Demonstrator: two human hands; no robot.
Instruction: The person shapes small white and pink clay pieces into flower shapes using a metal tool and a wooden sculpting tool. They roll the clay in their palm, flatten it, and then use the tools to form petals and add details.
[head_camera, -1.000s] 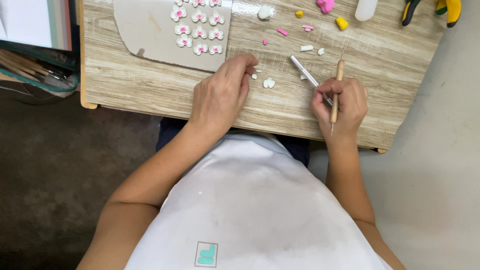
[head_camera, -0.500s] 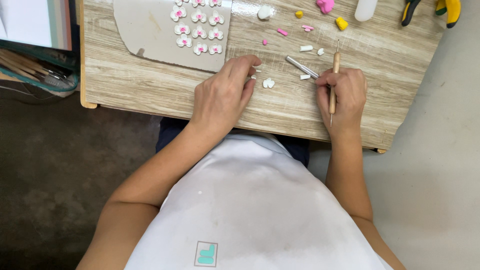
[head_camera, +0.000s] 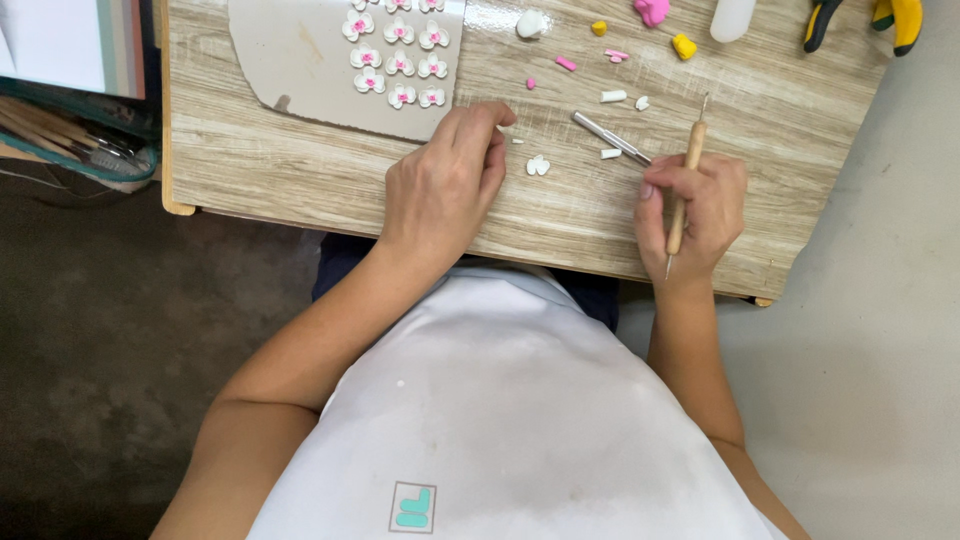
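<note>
Shaping small clay flowers at a wood-grain table

The left hand (head_camera: 440, 190) lies curled on the table (head_camera: 250, 165), fingertips pinched on a tiny white bit; the right hand (head_camera: 690, 215) grips a wooden-handled needle tool (head_camera: 683, 185) and a metal tool (head_camera: 612, 138). A white petal piece (head_camera: 538, 165) lies between the hands; light pressure would keep it unsquashed. Far left, a grey mat (head_camera: 300, 60) carries finished pink-centred flowers (head_camera: 400, 62). No true container shows.

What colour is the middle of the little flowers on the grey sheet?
Pink, with white petals. The little flowers on the grey sheet show in the head view.
</note>
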